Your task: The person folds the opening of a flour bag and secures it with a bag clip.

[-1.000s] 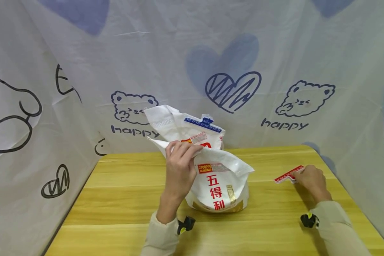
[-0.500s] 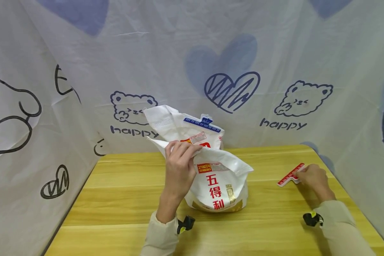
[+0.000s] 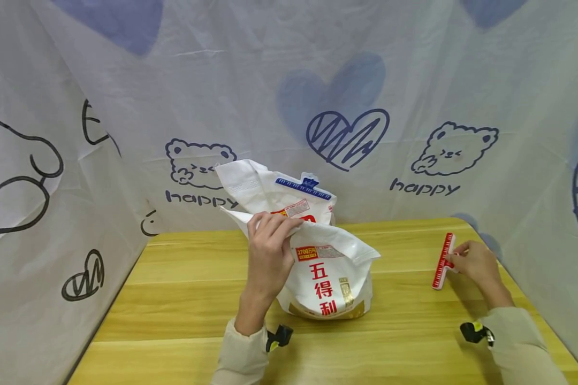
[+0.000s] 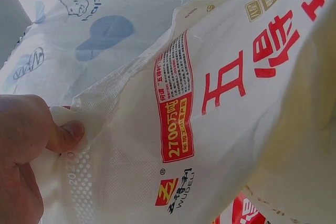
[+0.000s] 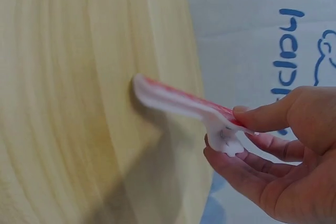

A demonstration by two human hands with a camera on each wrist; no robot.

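My left hand [image 3: 270, 255] grips the folded top edge of a white flour bag [image 3: 361, 267] with red lettering, standing mid-table. In the left wrist view the thumb presses on the edge of the bag [image 4: 226, 103]. To the right, my right hand [image 3: 477, 264] pinches a red-and-white bag clip [image 3: 443, 262] by its handle side. The right wrist view shows the clip [image 5: 173, 99] between thumb and fingers, its far end close to the tabletop; whether it touches I cannot tell. The clip's long bar stands nearly front to back.
Behind the gripped bag stands another white bag [image 3: 245, 179] with a blue clip [image 3: 304, 187] along its top. Both are on a wooden table [image 3: 173, 299]. A printed cloth [image 3: 270, 43] hangs behind and at both sides. Black cameras sit at both wrists.
The right hand has moved slightly right and turned the red clip from a slant to nearly front to back. My left hand and the bag look unchanged.
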